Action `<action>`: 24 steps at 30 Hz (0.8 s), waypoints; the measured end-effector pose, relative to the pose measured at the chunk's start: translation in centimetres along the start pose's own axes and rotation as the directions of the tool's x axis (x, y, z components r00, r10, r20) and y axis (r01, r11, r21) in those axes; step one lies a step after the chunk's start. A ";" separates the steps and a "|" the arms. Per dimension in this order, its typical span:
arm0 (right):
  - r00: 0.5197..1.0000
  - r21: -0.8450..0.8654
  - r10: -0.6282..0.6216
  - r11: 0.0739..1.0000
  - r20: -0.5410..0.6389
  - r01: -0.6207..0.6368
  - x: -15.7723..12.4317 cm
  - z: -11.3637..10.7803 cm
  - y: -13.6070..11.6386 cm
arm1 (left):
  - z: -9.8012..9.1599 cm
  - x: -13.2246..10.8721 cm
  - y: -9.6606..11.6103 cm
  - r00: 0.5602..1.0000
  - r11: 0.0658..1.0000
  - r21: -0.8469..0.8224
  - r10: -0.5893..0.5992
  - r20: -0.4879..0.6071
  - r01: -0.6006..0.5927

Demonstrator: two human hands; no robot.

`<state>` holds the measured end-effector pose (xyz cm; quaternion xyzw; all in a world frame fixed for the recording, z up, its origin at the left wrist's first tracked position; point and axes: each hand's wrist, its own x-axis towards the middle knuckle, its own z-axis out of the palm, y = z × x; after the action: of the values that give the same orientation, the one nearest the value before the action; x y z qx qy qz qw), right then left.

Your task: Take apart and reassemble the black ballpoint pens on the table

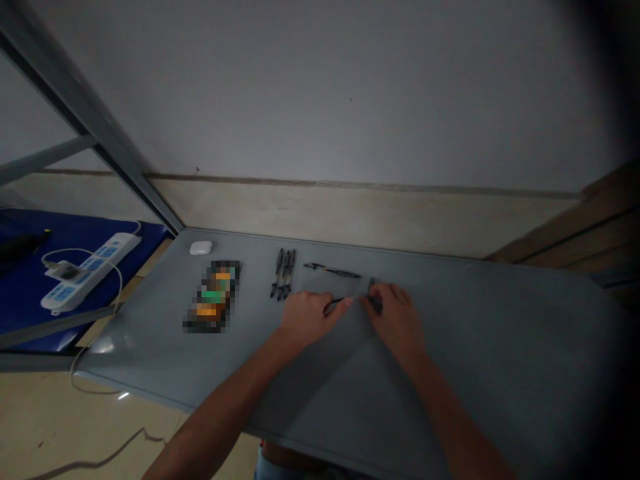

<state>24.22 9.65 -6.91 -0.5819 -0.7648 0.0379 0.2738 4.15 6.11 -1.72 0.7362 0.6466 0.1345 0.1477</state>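
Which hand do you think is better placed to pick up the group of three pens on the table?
The left: the left hand lies nearest the three pens on the gray table, while the right hand is farther away. Probably, though, both hands must first release the slim dark item between them.

Bare left hand (310, 317), bare right hand (395, 321), blue denim jeans (265, 471)
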 end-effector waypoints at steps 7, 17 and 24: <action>0.981 0.133 0.174 0.978 -0.080 -0.163 0.3 -0.9 -0.1 | 0.1 0.0 0.0 1.000 1.000 0.017 0.011 -0.007 -0.010; 0.958 0.552 0.286 0.793 0.034 -0.257 0.5 -2.7 -1.7 | 0.1 -0.1 -0.1 1.000 0.999 0.038 0.018 -0.022 -0.018; 0.943 0.768 0.312 0.575 0.113 -0.282 0.5 -2.6 -2.2 | 0.3 0.0 -0.3 0.999 0.999 0.030 0.036 -0.038 -0.035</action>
<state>23.41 8.70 -3.71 -0.5273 -0.5602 0.3980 0.4997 4.02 6.16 -2.10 0.7469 0.6381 0.1416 0.1221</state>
